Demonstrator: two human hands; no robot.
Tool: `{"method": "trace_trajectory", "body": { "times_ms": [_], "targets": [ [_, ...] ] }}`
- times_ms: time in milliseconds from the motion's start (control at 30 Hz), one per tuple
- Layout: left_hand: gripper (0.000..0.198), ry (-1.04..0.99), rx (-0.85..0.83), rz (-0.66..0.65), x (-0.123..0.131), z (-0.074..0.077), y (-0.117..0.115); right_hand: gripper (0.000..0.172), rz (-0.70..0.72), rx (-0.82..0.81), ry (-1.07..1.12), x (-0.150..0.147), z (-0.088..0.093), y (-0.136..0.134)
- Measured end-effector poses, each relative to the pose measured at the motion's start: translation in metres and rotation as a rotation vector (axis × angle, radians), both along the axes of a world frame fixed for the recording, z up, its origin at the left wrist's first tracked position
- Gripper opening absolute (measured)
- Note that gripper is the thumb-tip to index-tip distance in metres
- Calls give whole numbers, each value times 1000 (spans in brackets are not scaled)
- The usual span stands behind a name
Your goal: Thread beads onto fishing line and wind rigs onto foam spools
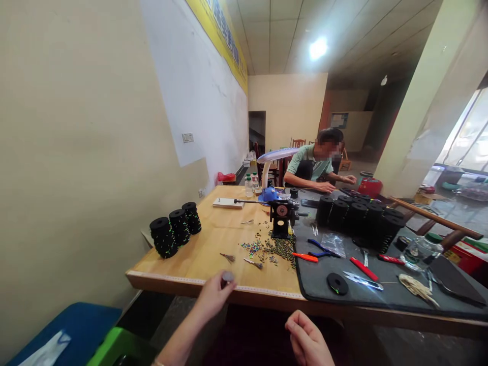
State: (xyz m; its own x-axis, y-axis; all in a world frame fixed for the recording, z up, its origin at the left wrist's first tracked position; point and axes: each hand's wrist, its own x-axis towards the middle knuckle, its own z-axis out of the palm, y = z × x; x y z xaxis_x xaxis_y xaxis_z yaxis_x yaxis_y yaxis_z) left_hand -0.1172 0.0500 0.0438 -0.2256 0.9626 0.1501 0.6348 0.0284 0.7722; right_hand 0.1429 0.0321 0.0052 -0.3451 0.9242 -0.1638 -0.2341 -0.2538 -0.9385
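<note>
Left hand point(212, 299) — tight pinch on grey cap point(227, 277)

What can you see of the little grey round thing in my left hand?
The grey round piece is small, disc- or cap-like, with a dull pale top; it is too small to tell the material. The left hand pinches it in its fingertips at the near edge of the wooden table. Fingers hide its underside.

The disc point(227, 276) looks matt grey, the table point(213, 239) smooth pale wood, the mat point(314, 291) dull dark.
</note>
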Motion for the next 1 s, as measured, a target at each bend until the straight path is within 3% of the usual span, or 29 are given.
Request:
{"method": "trace_trajectory", "body": {
  "times_ms": [100, 200, 367, 433, 500, 633, 733, 833, 1000],
  "targets": [
    [11, 154, -18, 183, -45, 2, 16, 49, -29, -11, 55, 2, -2, 1],
    [11, 282, -27, 298, -74, 5, 25, 47, -43, -24, 120, 1, 2, -1],
    [15, 390, 23, 320, -74, 15, 21, 46, -106, -60, 205, -4, 15, -8],
    [19, 397, 112, 318, -55, 20, 14, 45, -120, -63, 218, -5, 18, -10],
    [20, 217, 286, 287, -23, 24, 2, 43, -139, -53, 227, -6, 19, -11],
    [28, -501, 10, -142, 65, 23, -25, 42, -187, 0, 207, -8, 14, -12],
    [27, -764, -166, -271, 117, 17, -36, 42, -231, 59, 141, -7, 10, -12],
    [31, -969, -236, -253, 141, 10, -36, 45, -240, 104, 91, -4, 11, -13],
    [30, -1207, -309, -257, 148, -2, -28, 51, -246, 145, 50, -2, 17, -16]
  ]
}}
